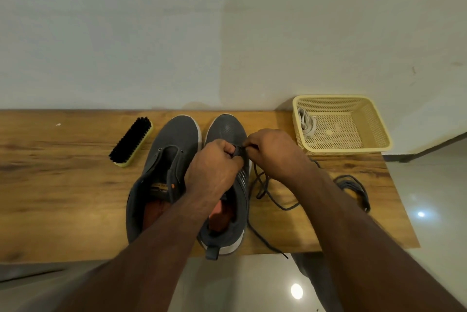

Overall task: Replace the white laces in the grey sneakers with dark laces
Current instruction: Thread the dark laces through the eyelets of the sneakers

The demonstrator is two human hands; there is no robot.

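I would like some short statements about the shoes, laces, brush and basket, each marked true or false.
1. Both hands work at the right sneaker. True.
2. The brush lies inside the basket. False: it lies on the table, left of the left sneaker.
3. White laces lie in the basket. True.
4. The left sneaker is fully laced. False: its eyelets show no lace.
5. A dark lace trails on the table right of the sneakers. True.
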